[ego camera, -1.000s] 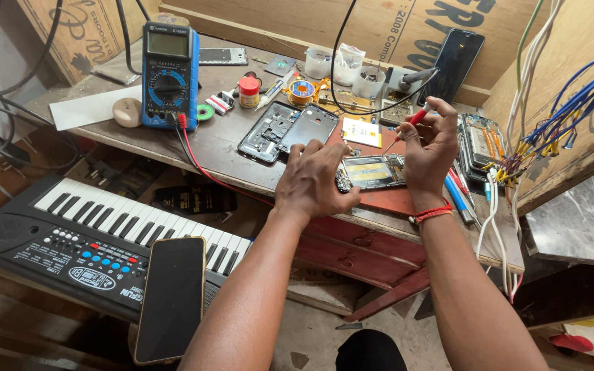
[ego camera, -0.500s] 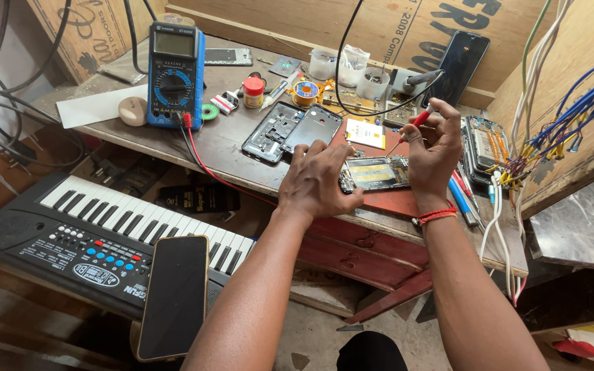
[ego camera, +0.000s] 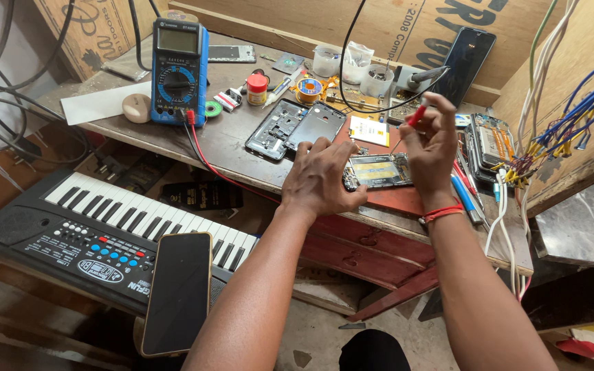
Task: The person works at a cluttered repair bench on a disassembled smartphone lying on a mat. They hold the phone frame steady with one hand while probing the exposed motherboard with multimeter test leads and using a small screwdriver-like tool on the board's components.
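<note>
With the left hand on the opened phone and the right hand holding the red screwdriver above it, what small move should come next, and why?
Probably lower the red screwdriver a little, until its tip seats on the opened phone. The right hand holds it upright with the tip just above the phone's upper edge, and the left hand already presses the phone flat on the bench, so it looks steadied.

This is a small electronics repair workshop, the kind that fixes phones. A worn wooden workbench [ego camera: 228, 148] is crowded with the trade's gear: a blue digital multimeter [ego camera: 177, 69] with red and black leads at 11 o'clock, a spool of solder wire [ego camera: 309, 89] at 12, and stripped phone frames [ego camera: 295, 128] beside it. Bundles of coloured wires [ego camera: 572, 117] hang at 2 o'clock. A black electronic keyboard [ego camera: 97, 230] with an intact smartphone [ego camera: 177, 292] on it sits at 8 o'clock. Cardboard [ego camera: 393, 20] backs the bench.
</note>
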{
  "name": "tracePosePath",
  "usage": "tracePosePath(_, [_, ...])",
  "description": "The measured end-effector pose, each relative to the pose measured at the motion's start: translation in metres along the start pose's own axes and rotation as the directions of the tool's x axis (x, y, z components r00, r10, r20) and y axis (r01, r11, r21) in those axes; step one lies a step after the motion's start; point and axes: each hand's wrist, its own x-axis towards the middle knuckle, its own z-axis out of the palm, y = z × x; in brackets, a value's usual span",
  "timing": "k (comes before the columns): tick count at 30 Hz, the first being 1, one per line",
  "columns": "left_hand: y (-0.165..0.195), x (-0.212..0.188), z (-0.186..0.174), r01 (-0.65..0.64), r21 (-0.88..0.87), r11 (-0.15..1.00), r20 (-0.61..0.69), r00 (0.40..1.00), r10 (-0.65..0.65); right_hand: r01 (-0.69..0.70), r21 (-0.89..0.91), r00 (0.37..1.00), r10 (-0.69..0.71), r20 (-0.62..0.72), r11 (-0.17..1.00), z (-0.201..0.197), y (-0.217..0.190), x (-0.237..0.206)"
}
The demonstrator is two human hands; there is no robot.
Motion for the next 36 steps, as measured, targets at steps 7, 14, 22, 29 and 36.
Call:
tracePosePath(7, [0.001,0.0,0.002,-0.009,-0.022,1.0,-0.024,1.0,0.008,-0.111,0.035,0.994,0.111,-0.006,0.993,0.002,-0.011,0.002])
tracePosePath(14, [0.003,-0.003,-0.002,-0.001,-0.002,1.0,-0.009,1.0,0.001,0.002,-0.205,0.999,-0.011,-0.042,0.979,0.003,-0.016,0.002])
tracePosePath(22, [0.007,-0.002,-0.003,0.005,-0.011,1.0,-0.009,1.0,-0.005,0.093,-0.237,0.993,-0.109,-0.055,0.967,0.0,-0.026,0.0])
tracePosePath(29, [0.009,-0.002,-0.006,0.011,-0.02,1.0,0.002,1.0,-0.011,-0.037,-0.06,0.997,0.033,-0.064,0.997,-0.001,-0.026,0.0])
tracePosePath(36, [0.009,0.0,-0.004,0.038,0.002,0.999,0.066,0.997,-0.038,-0.081,-0.047,0.994,0.078,-0.077,0.996,-0.004,-0.021,0.0])
